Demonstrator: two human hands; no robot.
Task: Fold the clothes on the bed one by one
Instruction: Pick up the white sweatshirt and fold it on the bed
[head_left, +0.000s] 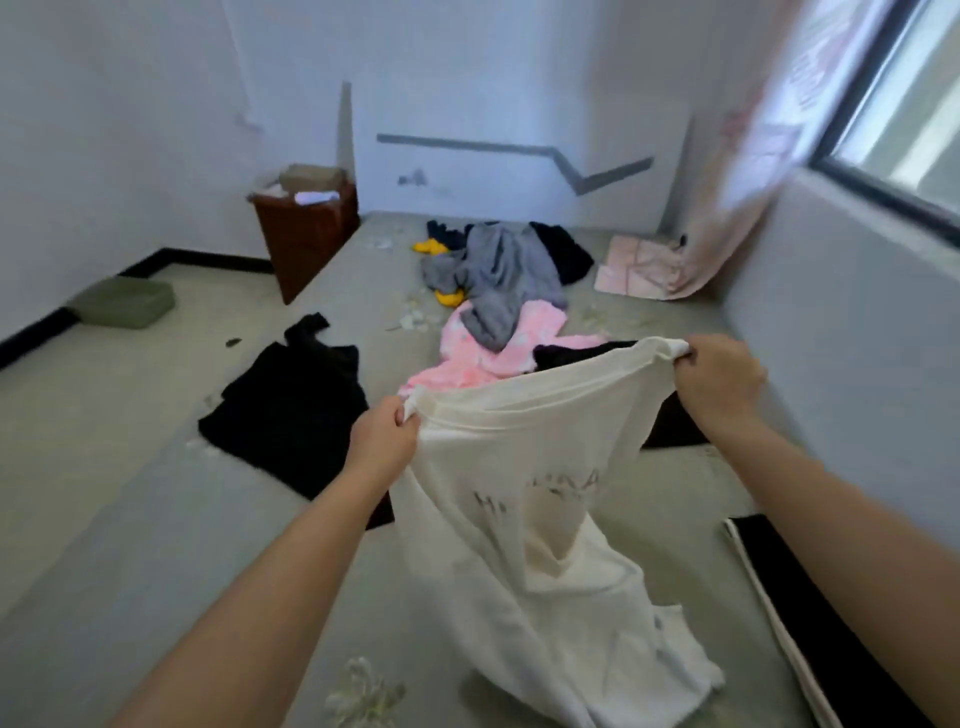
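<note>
L hand (383, 435) & R hand (719, 383) both pinching cream t-shirt (524, 545) by its edge, fingers curled tight; it's hanging crumpled, faint grey lettering showing.

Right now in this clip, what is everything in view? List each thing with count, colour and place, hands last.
T-shirt: one, cream white with faint lettering, held up over the near bed
Black garment: one, spread flat, left of centre on the bed
Pink garment: one, pink, mid-bed in the pile
Grey garment: one, grey, on top of the pile, far side
Yellow items: two bits showing, beside the grey garment
Bed: one, grey-green sheet
Nightstand: one, brown, far left of the bed
Cushion: one, green, on the floor at left
Curtain: one, pale pink, by the window
Left hand: grips the T-shirt's left corner
Right hand: grips its right corner
</note>
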